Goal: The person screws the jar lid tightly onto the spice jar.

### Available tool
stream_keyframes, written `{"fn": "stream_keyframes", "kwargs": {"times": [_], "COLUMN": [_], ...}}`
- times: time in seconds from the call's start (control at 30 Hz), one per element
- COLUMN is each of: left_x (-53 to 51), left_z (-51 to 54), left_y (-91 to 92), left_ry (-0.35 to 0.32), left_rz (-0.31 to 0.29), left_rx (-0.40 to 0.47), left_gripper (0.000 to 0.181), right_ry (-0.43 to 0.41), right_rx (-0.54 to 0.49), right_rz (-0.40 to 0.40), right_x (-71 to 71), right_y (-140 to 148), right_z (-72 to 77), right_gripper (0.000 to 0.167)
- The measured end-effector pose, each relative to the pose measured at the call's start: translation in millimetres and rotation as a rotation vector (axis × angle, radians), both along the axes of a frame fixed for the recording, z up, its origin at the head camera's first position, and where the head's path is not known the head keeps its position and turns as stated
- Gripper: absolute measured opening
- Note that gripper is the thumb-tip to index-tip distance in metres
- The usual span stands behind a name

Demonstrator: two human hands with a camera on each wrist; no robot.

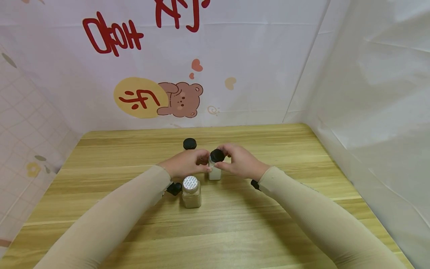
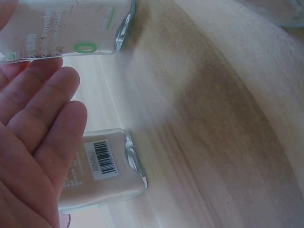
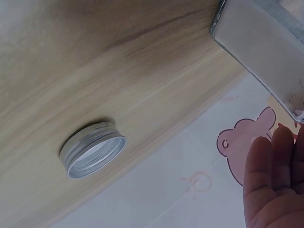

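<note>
In the head view, a squarish glass jar of pale powder [image 1: 215, 174] with a black lid [image 1: 217, 155] stands between the hands. My left hand [image 1: 184, 163] holds its body from the left, thumb in front. From the right, my right hand [image 1: 244, 163] pinches the black lid between thumb and fingers. The left wrist view shows this jar [image 2: 71, 28] with white and green print, fingers along its side. Part of the jar [image 3: 266, 52] shows in the right wrist view, above the right hand's fingers [image 3: 259, 166].
A lidless jar with a patterned seal [image 1: 191, 196] stands nearer me. Another black-lidded jar [image 1: 189, 144] is partly hidden behind my left hand; a barcoded jar [image 2: 104, 164] shows at left wrist. A silvery threaded lid [image 3: 92, 149] lies on the wooden table [image 1: 215, 231]. Walls [image 1: 255, 74] enclose it.
</note>
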State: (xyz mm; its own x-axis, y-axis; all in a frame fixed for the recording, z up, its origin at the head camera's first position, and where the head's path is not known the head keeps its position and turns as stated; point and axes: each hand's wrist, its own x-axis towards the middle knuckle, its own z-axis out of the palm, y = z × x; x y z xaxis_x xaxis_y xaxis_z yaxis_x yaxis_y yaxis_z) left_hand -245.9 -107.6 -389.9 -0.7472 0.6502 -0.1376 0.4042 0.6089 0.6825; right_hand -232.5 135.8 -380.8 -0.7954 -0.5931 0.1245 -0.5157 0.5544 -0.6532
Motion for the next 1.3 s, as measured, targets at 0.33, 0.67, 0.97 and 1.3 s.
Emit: {"fn": "stream_keyframes", "kwargs": {"times": [0.33, 0.67, 0.97, 1.3], "left_x": [-1.2, -1.0, 0.4, 0.0], "left_z": [-2.6, -3.2, -2.0, -3.5], "left_y": [-0.3, 0.5, 0.6, -0.3], "left_ry": [-0.015, -0.023, -0.027, -0.026], "left_rz": [0.013, 0.027, 0.020, 0.026], "left_rx": [0.005, 0.013, 0.026, 0.014], "left_gripper": [0.030, 0.026, 0.031, 0.031], "right_ry": [0.042, 0.065, 0.084, 0.067], "right_rx": [0.016, 0.006, 0.021, 0.039], "right_rz": [0.008, 0.014, 0.010, -0.014], "right_x": [-0.7, -0.9, -0.7, 0.8], "right_y": [-3.1, -3.8, -4.6, -6.4], "right_z": [-1.6, -4.5, -5.8, -3.9], "right_gripper": [0.032, 0.033, 0.032, 0.033]}}
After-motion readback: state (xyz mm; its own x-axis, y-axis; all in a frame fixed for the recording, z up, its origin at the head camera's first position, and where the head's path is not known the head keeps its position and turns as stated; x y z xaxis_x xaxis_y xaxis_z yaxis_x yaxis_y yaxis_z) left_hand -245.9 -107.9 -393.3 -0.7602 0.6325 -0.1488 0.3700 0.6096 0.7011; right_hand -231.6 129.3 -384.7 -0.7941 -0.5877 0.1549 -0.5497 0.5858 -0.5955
